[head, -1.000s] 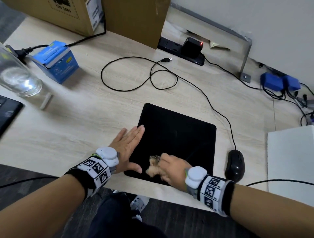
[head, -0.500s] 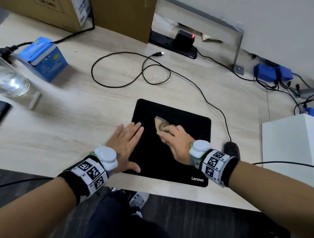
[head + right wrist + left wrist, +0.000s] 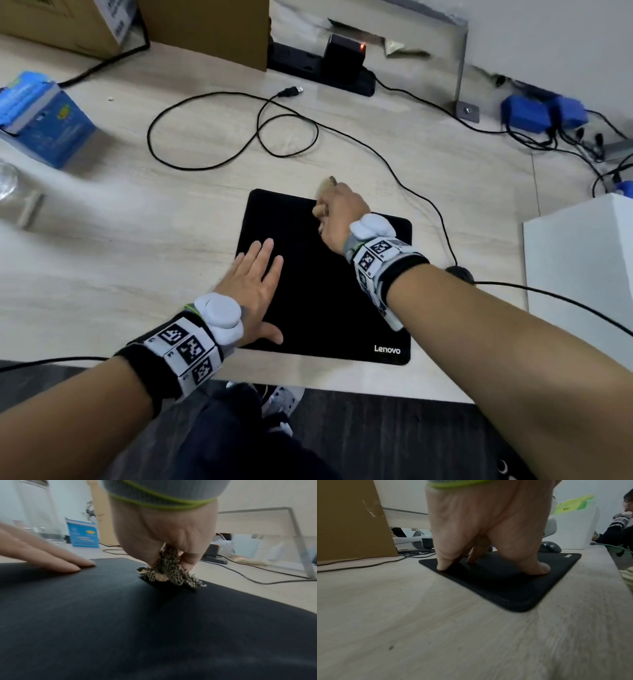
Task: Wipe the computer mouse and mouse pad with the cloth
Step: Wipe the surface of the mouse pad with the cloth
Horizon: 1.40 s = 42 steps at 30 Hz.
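Note:
A black mouse pad [image 3: 318, 308] [image 3: 505, 582] [image 3: 120, 622] lies near the desk's front edge. My left hand [image 3: 255, 277] [image 3: 488, 534] rests flat on its left side, fingers straight. My right hand [image 3: 339, 212] [image 3: 164, 534] grips a small bunched checked cloth [image 3: 325, 192] [image 3: 169, 569] and presses it on the pad's far edge. The dark computer mouse [image 3: 460, 273] [image 3: 550, 547] sits on the desk right of the pad, mostly hidden behind my right forearm in the head view.
The mouse's black cable [image 3: 239, 137] loops across the desk beyond the pad. A blue box [image 3: 44, 120] and a glass [image 3: 7, 181] stand at the left, cardboard boxes [image 3: 205, 31] and a power strip [image 3: 322, 72] at the back, a white box [image 3: 582, 260] at the right.
My right hand has swept the cloth from the pad's near edge up across it to the far edge. The left hand has stayed flat on the pad's left side.

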Tool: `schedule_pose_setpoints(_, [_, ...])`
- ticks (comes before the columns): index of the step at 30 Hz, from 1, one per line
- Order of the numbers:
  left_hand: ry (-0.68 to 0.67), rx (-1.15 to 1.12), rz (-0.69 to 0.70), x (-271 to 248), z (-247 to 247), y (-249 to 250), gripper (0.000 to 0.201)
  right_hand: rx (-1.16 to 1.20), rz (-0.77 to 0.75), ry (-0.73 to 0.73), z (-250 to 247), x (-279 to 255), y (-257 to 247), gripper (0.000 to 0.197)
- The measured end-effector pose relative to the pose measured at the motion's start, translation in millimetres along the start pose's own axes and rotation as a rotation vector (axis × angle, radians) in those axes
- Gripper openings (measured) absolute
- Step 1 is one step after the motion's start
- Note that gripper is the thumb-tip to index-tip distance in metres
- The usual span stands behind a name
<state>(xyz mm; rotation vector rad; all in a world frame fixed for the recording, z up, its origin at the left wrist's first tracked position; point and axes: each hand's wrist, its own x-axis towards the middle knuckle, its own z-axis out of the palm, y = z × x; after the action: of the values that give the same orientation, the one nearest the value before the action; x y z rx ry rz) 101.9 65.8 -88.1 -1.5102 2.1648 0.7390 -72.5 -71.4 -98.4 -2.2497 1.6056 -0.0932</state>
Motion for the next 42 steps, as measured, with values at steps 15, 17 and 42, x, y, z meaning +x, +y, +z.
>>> schedule_pose_setpoints(15, [-0.001, 0.004, -0.025, 0, 0, 5, 0.128, -0.091, -0.234, -0.144, -5, -47, 9, 0.015])
schedule_pose_setpoints(17, [0.003, 0.015, -0.031, 1, 2, 5, 0.128, 0.019, -0.003, -0.043, -14, -7, 12, 0.012])
schedule_pose_setpoints(42, [-0.141, 0.121, -0.027, 12, -12, 58, 0.116, 0.019, 0.06, 0.044, -5, -86, 54, 0.02])
